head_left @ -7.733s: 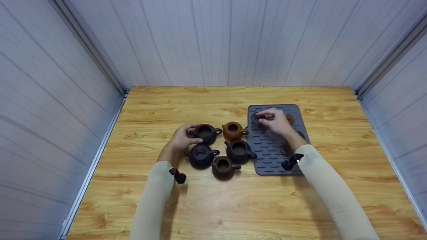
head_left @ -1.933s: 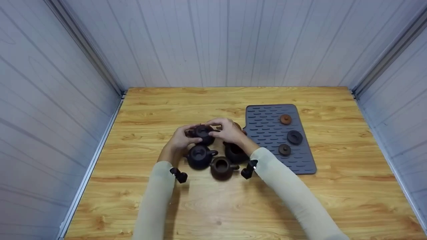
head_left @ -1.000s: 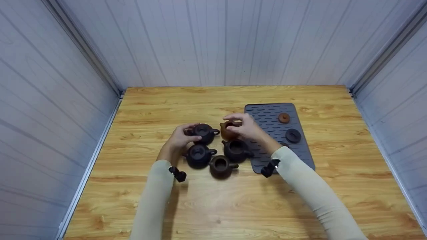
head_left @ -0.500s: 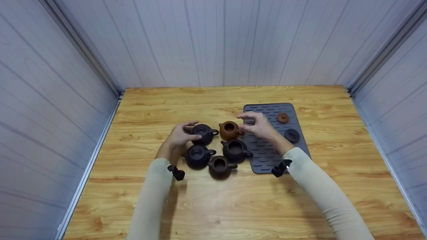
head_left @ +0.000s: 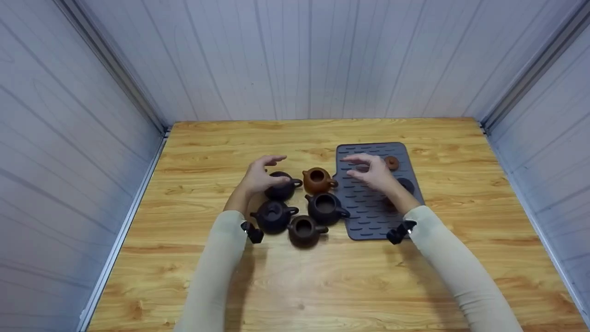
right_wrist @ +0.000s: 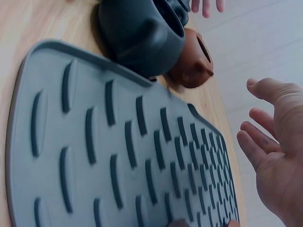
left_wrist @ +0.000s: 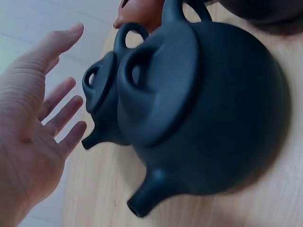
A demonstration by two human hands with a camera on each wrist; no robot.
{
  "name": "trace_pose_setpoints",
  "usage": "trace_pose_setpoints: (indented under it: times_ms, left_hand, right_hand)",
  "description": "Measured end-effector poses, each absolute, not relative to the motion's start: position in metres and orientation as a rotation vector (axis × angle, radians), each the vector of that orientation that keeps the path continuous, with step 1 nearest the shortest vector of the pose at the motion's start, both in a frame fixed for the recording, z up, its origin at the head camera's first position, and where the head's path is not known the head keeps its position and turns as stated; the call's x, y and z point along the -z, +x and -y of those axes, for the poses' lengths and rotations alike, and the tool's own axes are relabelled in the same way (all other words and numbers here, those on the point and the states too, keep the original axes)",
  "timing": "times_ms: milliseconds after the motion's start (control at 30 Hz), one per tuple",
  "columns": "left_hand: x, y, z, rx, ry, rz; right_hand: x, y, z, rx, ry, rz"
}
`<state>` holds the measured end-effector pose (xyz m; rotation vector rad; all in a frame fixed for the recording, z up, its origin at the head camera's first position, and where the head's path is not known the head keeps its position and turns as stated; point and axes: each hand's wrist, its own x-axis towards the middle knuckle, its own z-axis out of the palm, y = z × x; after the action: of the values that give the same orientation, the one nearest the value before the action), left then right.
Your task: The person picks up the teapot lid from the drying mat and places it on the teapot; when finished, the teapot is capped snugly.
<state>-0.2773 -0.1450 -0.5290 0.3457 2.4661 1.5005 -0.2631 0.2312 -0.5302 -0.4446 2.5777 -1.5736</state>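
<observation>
My left hand (head_left: 259, 177) hovers over the back-left dark teapot (head_left: 280, 192), fingers and thumb spread and holding nothing. That teapot wears its lid, as does the dark teapot (head_left: 273, 219) in front of it; both lids show loop-shaped knobs in the left wrist view. My right hand (head_left: 375, 174) hangs above the grey ridged mat (head_left: 364, 230), empty, with its fingers loosely bent. Between the hands stand three lidless teapots: an orange-brown one (head_left: 315, 187), a black one (head_left: 322, 217) and a dark brown one (head_left: 303, 240).
On the mat's right side lie an orange-brown lid (head_left: 392, 162) and a dark ring-topped lid (head_left: 406, 184), partly covered by the right arm. A brown lid is mostly hidden under that wrist. Pale panel walls (head_left: 309, 60) enclose the wooden table (head_left: 304, 286) at the back and sides.
Earlier, my right hand took a dark lid from the mat and set it on the back-left teapot. Since then it has moved right, over the mat. My left hand has let go of that teapot and risen.
</observation>
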Motion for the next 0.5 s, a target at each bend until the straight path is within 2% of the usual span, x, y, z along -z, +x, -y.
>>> trace_pose_setpoints:
  times_ms: [500]
  left_hand:
    - [0.528,-0.284,0.110,-1.287,0.529,-2.584]
  right_hand:
    - [0.537,-0.265,-0.263,1.522,-0.364,-2.685]
